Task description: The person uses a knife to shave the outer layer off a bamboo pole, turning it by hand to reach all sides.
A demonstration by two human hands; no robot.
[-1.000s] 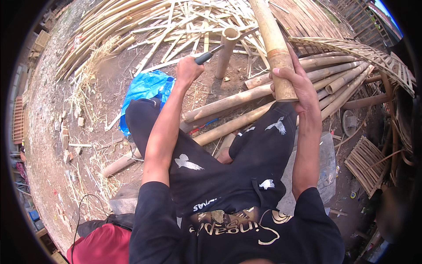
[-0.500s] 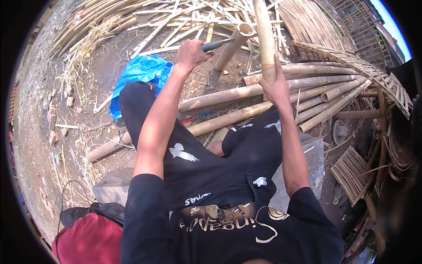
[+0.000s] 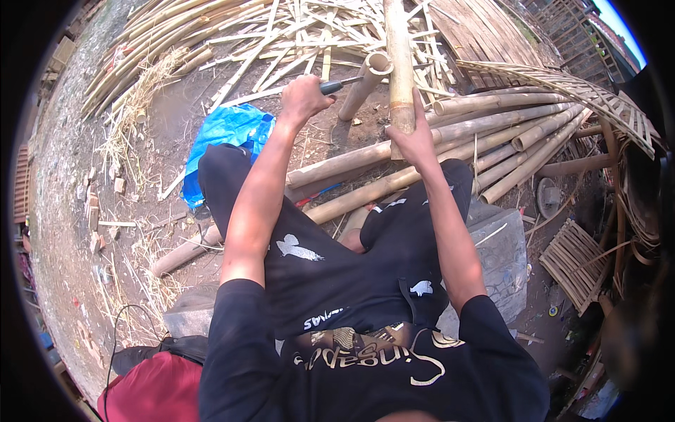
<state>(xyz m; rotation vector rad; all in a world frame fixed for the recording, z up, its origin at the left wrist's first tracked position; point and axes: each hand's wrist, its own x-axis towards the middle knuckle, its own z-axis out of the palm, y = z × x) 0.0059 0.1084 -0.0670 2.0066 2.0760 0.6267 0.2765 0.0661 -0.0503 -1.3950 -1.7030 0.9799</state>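
Observation:
My left hand point(image 3: 304, 103) is closed round the dark grey handle point(image 3: 330, 87) of a tool with a narrow metal blade. Its blade point(image 3: 350, 81) points right, and the tip meets or overlaps the side of a short upright bamboo post point(image 3: 361, 93) with a hollow top; whether they touch I cannot tell. My right hand point(image 3: 411, 145) grips a thick bamboo pole point(image 3: 401, 67) near its lower end, thumb and forefinger along its sides. The pole stretches away from me, out of the top of the view, just right of the post.
Several bamboo poles point(image 3: 492, 126) lie across the ground beyond my legs. Split bamboo strips point(image 3: 281, 42) are heaped at the far side. A blue plastic sheet point(image 3: 225, 133) lies by my left knee, a slatted bamboo panel point(image 3: 576, 264) at the right, and a red cloth item point(image 3: 158, 390) at the lower left.
The pole in my right hand has come nearer to me and closer to the upright post, and its lower end now shows. My left hand has lowered slightly, with more blade visible. The view has shifted.

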